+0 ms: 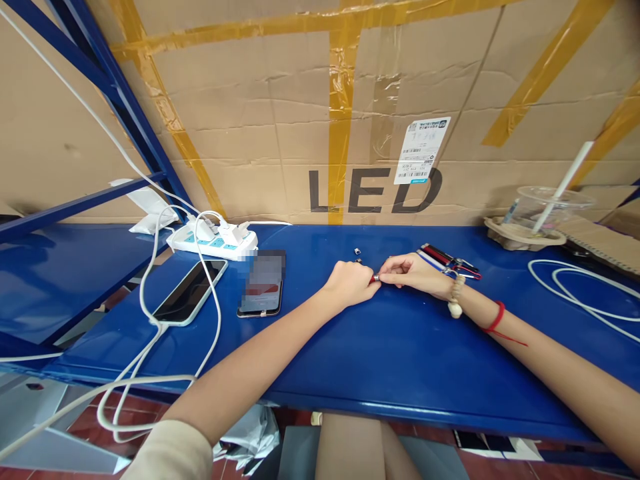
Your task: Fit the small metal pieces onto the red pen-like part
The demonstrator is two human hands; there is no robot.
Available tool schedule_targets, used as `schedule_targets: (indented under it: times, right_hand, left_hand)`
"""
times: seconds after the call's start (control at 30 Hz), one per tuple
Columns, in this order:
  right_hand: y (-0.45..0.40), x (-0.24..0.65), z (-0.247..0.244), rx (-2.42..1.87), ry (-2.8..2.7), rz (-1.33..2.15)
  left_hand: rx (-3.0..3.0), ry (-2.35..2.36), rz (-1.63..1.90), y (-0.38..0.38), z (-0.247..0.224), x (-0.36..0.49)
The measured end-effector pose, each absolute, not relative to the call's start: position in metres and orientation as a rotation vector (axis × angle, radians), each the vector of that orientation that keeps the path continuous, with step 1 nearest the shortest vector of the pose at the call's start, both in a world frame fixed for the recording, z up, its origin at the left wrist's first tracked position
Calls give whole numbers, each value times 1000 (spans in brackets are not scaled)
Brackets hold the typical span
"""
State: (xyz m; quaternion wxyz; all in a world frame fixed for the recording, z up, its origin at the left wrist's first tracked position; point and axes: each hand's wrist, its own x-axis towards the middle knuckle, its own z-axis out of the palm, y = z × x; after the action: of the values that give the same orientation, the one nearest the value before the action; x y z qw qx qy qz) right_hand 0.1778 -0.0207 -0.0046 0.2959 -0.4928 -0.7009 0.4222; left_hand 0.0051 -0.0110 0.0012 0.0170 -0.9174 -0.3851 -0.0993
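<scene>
My left hand (350, 283) is closed over a small red item (373, 280) with a metal tip, most of it hidden in the fingers. My right hand (403, 272) pinches at the metal end of that item, its fingertips close to my left thumb. Just behind my left hand, a small metal piece (357, 251) lies on the blue table (400, 360). Several red, black and blue strap-like items (440, 257) lie beyond my right wrist.
At the left are a white power strip (215, 243), a white-cased phone (193, 293), a lit phone (263, 283) and loose white cables. A clear cup (547, 207) in a cardboard holder stands back right, near a coiled white cable (570, 287). A large cardboard box (290, 120) stands behind.
</scene>
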Motion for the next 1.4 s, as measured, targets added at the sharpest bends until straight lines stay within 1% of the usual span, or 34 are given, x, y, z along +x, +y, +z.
schedule_targets:
  times: [0.17, 0.33, 0.83, 1.07, 1.4]
  right_hand:
    - [-20, 179, -6, -1306, -1863, 1116]
    - [-20, 178, -5, -1278, -1870, 1132]
    - [-22, 177, -2, -1324, -1851, 1094]
    - [-24, 176, 1, -1305, -1856, 1088]
    - [-24, 175, 2, -1320, -1808, 1108]
  left_hand:
    - [-2858, -1183, -347, -10, -1, 5]
    - [-2811, -1304, -358, -10, -1, 6]
    - [-2861, -1215, -407, -10, -4, 7]
    - [-2840, -1223, -497, -13, -3, 9]
    - [-2888, -1215, -463, -18, 1, 9]
